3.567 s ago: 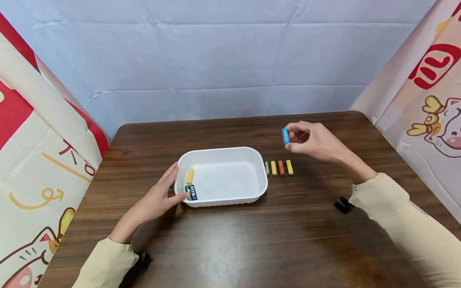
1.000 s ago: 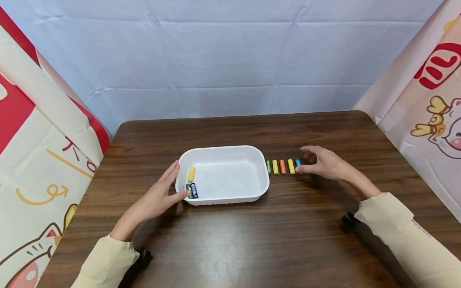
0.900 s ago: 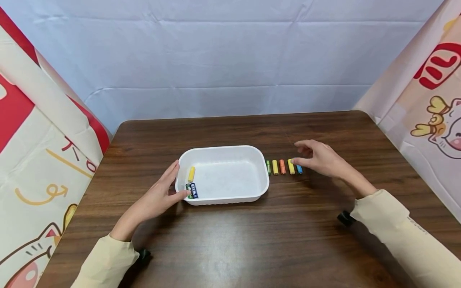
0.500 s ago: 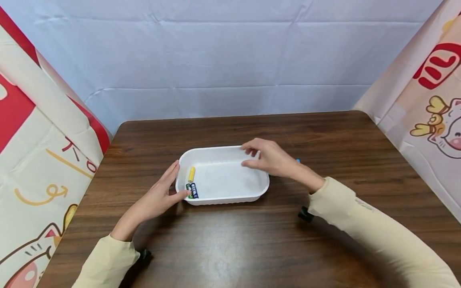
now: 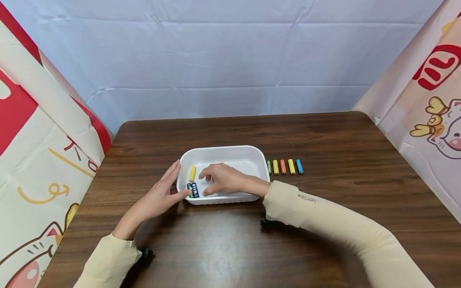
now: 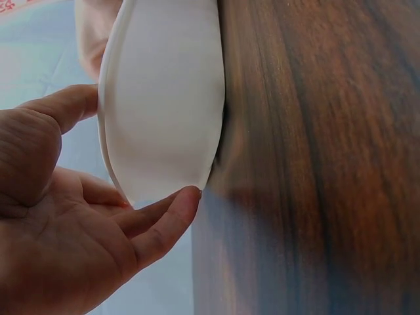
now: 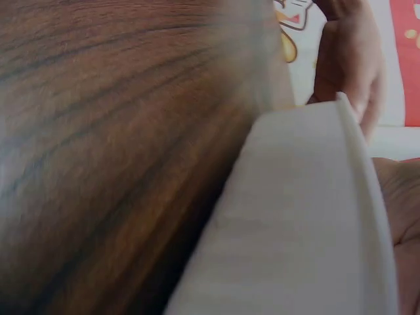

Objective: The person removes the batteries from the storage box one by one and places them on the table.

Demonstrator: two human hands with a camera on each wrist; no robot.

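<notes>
On the dark wood-grained desk (image 5: 223,248) sits a white tray (image 5: 248,158), shallow and round-cornered, one long side facing the person. At its near left corner is the left hand (image 5: 162,197); that grip is set lightly about the corner, thumb over the near rim and fingers along the outside of the left end, so it has hold of the tray. Seen from the left wrist, the thumb meets the rim and the fingertips reach down the outer wall. The right hand (image 5: 224,179) is over the inside of the tray, its wrist crossing the rim near the right end. Its grip is partly spread, thumb and fingers bent and apart, with nothing to be seen between them; whether the fingertips touch the tray floor cannot be told. Just left of those fingers, three batteries lie in the left end of the tray: a yellow battery (image 5: 192,174) farther back, and nearer the person a green battery (image 5: 189,187), partly hidden by the left thumb, beside a dark blue battery (image 5: 195,190). Off the tray's right end, five more lie in a row, roughly parallel: a second green battery (image 5: 269,167) just beside the tray, then a second yellow battery (image 5: 275,167), an orange battery (image 5: 283,167), a third yellow battery (image 5: 291,167) and a light blue battery (image 5: 299,166). Cream sleeves (image 5: 324,208) cover both forearms, and pale cloth (image 5: 223,60) hangs behind the desk.
</notes>
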